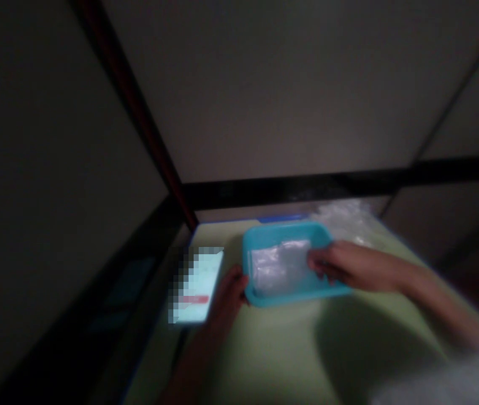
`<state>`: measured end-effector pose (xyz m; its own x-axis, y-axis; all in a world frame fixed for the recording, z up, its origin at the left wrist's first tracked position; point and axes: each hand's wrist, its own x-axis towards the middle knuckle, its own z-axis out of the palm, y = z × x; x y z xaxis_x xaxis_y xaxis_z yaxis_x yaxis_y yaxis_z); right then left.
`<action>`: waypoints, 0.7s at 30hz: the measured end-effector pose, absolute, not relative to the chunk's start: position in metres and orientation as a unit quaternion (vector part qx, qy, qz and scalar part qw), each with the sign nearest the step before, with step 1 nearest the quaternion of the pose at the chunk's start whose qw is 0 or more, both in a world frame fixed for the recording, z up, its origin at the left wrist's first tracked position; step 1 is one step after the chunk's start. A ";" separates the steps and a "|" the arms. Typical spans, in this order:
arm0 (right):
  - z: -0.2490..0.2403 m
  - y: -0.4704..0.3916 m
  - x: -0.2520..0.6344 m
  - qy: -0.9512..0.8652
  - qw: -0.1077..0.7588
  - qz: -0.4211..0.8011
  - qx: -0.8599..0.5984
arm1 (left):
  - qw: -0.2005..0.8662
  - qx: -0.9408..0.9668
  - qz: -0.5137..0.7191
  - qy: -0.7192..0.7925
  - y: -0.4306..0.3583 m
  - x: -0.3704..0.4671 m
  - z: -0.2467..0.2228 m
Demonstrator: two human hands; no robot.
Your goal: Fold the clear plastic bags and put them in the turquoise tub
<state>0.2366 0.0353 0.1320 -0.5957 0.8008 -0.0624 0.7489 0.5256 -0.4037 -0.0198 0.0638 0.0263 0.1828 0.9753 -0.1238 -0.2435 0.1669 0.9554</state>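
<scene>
Pretty dark and blurry, but can see a turquoise tray [290,298] below and right of mid-frame, on or just above a pale table [264,349], with clear plastic packets [275,267] inside. Can make out the left hand [234,284] at the tray's left edge, fingers curled in on the rim, and the right hand [335,262] in from the frame's right side, fingers mostly bent, tips down by the packets, but can't tell whether pinching one or just touching. Also spot a lit-up screen [201,287] just left of the left hand, and crumpled plastic [344,219] behind the tray's right end.
</scene>
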 end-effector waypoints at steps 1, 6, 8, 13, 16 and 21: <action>0.130 0.035 0.237 -0.870 0.065 0.200 -0.445 | 0.637 0.431 0.480 0.423 0.063 -0.020 0.026; 0.122 0.042 0.237 -0.872 0.056 0.150 -0.462 | 0.637 0.433 0.485 0.414 0.061 -0.017 0.025; 0.120 0.045 0.236 -0.875 0.041 0.149 -0.459 | 0.638 0.437 0.484 0.410 0.062 -0.017 0.023; 0.115 0.050 0.228 -0.866 -0.011 0.186 -0.465 | 0.638 0.456 0.466 0.410 0.067 -0.020 0.012; 0.112 0.052 0.222 -0.861 -0.033 0.200 -0.466 | 0.640 0.478 0.447 0.402 0.068 -0.023 0.009; 0.107 0.057 0.217 -0.862 -0.067 0.222 -0.451 | 0.643 0.499 0.436 0.384 0.063 -0.024 0.013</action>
<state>0.2172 0.0565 0.1075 -0.5837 0.7476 -0.3169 0.8076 0.4940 -0.3221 -0.0241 0.0625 0.0132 0.3240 0.9442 -0.0587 -0.1774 0.1216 0.9766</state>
